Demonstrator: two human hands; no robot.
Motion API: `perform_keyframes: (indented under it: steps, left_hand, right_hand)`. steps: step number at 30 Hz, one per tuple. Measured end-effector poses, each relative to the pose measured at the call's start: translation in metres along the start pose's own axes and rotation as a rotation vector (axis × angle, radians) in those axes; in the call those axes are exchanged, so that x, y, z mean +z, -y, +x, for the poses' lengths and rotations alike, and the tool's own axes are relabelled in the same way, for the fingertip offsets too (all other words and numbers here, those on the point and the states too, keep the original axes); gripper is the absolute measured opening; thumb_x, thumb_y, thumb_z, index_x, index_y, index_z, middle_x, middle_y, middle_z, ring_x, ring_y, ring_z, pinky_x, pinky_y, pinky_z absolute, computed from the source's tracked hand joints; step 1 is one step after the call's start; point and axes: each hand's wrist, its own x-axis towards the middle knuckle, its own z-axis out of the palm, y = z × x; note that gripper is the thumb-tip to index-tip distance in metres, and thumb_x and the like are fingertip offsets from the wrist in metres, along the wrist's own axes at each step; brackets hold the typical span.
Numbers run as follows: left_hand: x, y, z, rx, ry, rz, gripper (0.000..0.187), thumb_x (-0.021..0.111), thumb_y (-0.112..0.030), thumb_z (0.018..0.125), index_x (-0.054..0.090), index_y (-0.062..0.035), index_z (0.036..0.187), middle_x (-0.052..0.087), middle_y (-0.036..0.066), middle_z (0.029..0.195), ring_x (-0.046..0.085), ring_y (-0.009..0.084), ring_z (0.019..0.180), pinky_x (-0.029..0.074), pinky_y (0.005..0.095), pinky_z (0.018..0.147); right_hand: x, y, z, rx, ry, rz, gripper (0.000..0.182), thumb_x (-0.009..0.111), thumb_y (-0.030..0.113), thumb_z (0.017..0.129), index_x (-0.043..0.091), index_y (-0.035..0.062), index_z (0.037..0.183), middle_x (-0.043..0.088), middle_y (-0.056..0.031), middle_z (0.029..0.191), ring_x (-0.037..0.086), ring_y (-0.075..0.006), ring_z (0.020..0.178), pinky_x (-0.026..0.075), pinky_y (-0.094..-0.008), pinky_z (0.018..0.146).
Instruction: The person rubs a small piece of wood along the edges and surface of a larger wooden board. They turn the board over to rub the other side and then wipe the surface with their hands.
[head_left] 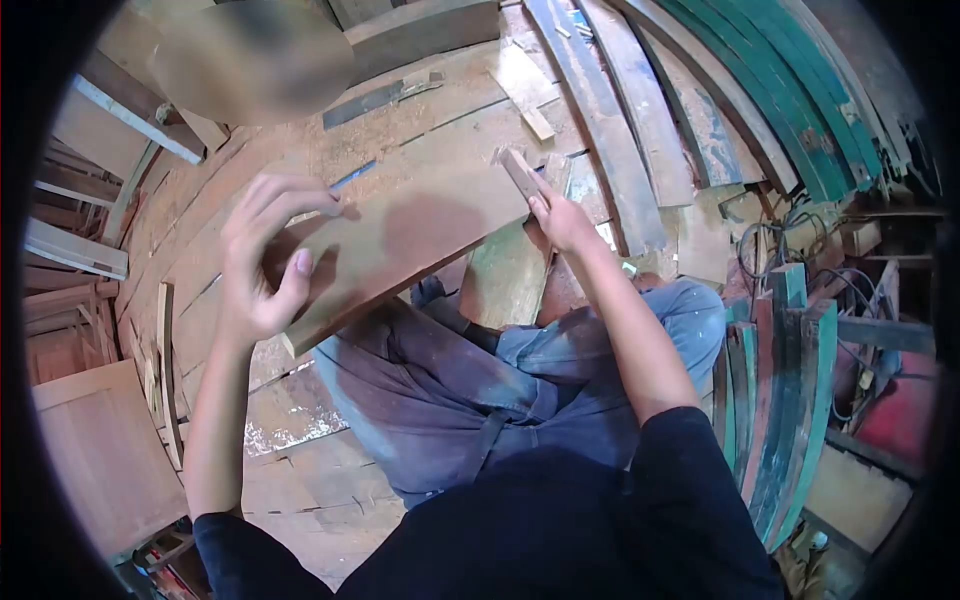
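Note:
A wide, thick wooden board [420, 225] lies slantwise in front of my crossed legs, its left end nearer to me. Over that left end is my left hand [265, 255], fingers curved and spread from the thumb, with nothing in its grasp. At the board's far right end, my right hand [562, 218] grips a short, flat wooden piece [518, 174] that stands on edge against the board's end. Its exact kind cannot be made out. A blue, thin tool or strip [354, 174] lies on the floor just past the board.
Long planks [600, 130] and green-painted boards [760, 90] line the right side. Cables [800, 240] hang near a stack of green-edged timber [790, 400]. A wooden panel [105, 450] stands at left. Offcuts [525, 90] and sawdust cover the plank floor [240, 200].

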Motion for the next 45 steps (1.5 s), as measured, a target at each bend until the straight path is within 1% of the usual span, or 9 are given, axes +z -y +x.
perform_keyframes:
  steps: [7,14,20,24,26,30,38,41,45]
  left_hand:
    - [0.001,-0.005,0.004,-0.106,-0.020,-0.001,0.029,0.058,-0.024,0.088,0.068,0.0022,0.098,0.066,0.019,0.104,0.062,0.0349,0.102,0.047,0.0441,0.095]
    - [0.006,-0.021,0.033,-0.208,-0.035,-0.066,0.023,0.061,-0.012,0.083,0.068,0.0028,0.099,0.067,0.017,0.093,0.065,0.0329,0.088,0.050,0.0379,0.081]
    - [0.017,-0.039,0.089,-0.198,-0.083,-0.105,0.021,0.062,-0.011,0.088,0.070,0.0013,0.103,0.070,0.013,0.089,0.066,0.0234,0.080,0.049,0.0336,0.072]
    - [0.016,-0.070,0.147,-0.225,0.028,-0.141,0.018,0.062,-0.015,0.092,0.070,-0.0004,0.100,0.071,0.010,0.085,0.067,0.0190,0.077,0.050,0.0333,0.070]
    - [0.024,-0.070,0.169,-0.117,0.007,-0.101,0.019,0.062,-0.019,0.093,0.070,-0.0039,0.100,0.073,0.012,0.085,0.071,0.0234,0.077,0.052,0.0367,0.070]
    - [0.039,-0.071,0.199,-0.091,-0.057,0.019,0.026,0.062,-0.030,0.093,0.074,-0.0083,0.102,0.073,0.016,0.085,0.073,0.0326,0.082,0.055,0.0419,0.074]
    - [0.055,-0.058,0.225,-0.080,0.015,0.156,0.036,0.058,-0.039,0.092,0.078,-0.0137,0.109,0.076,0.016,0.093,0.073,0.0381,0.090,0.056,0.0484,0.082]
    - [0.050,-0.079,0.211,-0.099,0.040,0.198,0.036,0.058,-0.040,0.093,0.078,-0.0144,0.107,0.077,0.016,0.096,0.073,0.0388,0.092,0.057,0.0488,0.082]
    - [0.044,-0.101,0.192,-0.064,0.058,0.208,0.036,0.060,-0.042,0.091,0.079,-0.0147,0.106,0.077,0.015,0.095,0.074,0.0360,0.092,0.057,0.0477,0.081]
  right_hand:
    - [-0.015,-0.017,-0.089,-0.003,-0.001,0.058,0.058,0.052,0.032,0.109,0.035,0.0277,0.163,0.068,-0.0333,0.116,0.067,-0.0487,0.109,0.054,-0.0510,0.092]
    - [0.017,-0.041,-0.081,0.031,-0.073,0.257,0.055,0.049,0.033,0.109,0.039,0.0192,0.161,0.071,-0.0291,0.094,0.070,-0.0456,0.086,0.054,-0.0521,0.079]
    - [0.040,-0.071,-0.068,-0.109,-0.215,0.168,0.060,0.047,0.043,0.105,0.036,0.0246,0.161,0.072,-0.0305,0.106,0.071,-0.0450,0.105,0.054,-0.0520,0.097]
    - [0.023,-0.062,-0.070,0.073,-0.079,0.127,0.067,0.059,0.041,0.100,0.037,0.0217,0.160,0.071,-0.0288,0.103,0.070,-0.0455,0.099,0.055,-0.0550,0.087]
    - [0.065,-0.112,-0.045,-0.023,-0.195,-0.122,0.076,0.066,0.034,0.095,0.033,0.0234,0.162,0.073,-0.0254,0.096,0.075,-0.0389,0.086,0.059,-0.0525,0.077]
    - [0.028,-0.074,-0.102,0.071,0.023,0.161,0.086,0.069,0.022,0.090,0.026,0.0215,0.165,0.075,-0.0192,0.090,0.072,-0.0272,0.057,0.059,-0.0419,0.055]
    - [0.024,-0.065,-0.117,-0.017,-0.119,0.173,0.084,0.075,0.023,0.086,0.037,0.0073,0.159,0.061,-0.0270,0.140,0.062,-0.0398,0.126,0.050,-0.0445,0.106]
    - [0.012,-0.033,-0.130,-0.084,-0.202,0.163,0.082,0.075,0.026,0.089,0.038,0.0078,0.159,0.062,-0.0273,0.139,0.060,-0.0384,0.130,0.047,-0.0429,0.110]
    - [0.002,-0.036,-0.134,-0.173,-0.366,0.254,0.078,0.075,0.027,0.094,0.037,0.0101,0.160,0.069,-0.0163,0.116,0.068,-0.0239,0.084,0.056,-0.0362,0.072]
